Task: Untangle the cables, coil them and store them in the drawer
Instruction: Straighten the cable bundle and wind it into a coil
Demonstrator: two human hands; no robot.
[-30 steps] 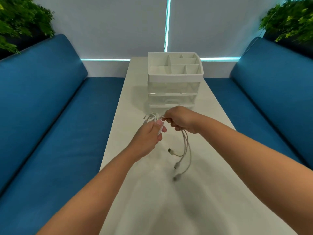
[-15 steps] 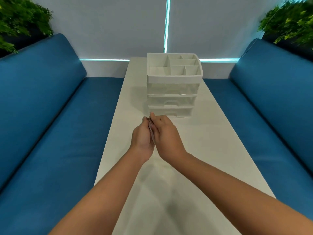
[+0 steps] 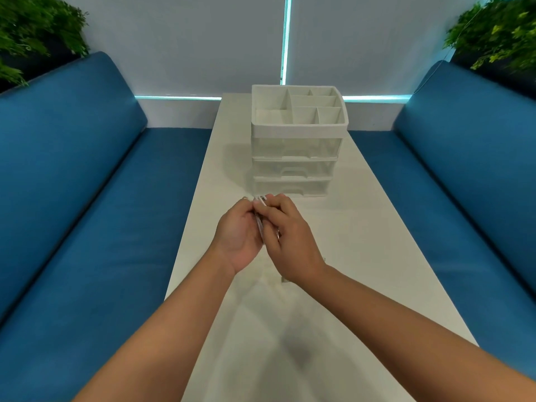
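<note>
Two bare hands meeting above the middle of a long white table (image 3: pixel 377 227), just in front of a white drawer organiser (image 3: pixel 294 158)

Left hand (image 3: pixel 237 236) palm turned inward, fingers curled round a bundle of white cables (image 3: pixel 260 224), gripping it

Right hand (image 3: pixel 290 242) pressed close against the left, thumb and fingers curled onto the same bundle; only thin white strands visible between the palms and a few loops poking out above the fingertips

A small pale cable end (image 3: pixel 285 280) peeking out under the right wrist, just above the tabletop; whether touching it, cannot tell

Organiser standing upright: open divided tray on top, three see-through drawers stacked below, all pushed in

No brand, label or writing readable anywhere

Blue upholstered benches (image 3: pixel 87 198) along both sides of the table, green plants (image 3: pixel 34 27) in the upper corners
</note>
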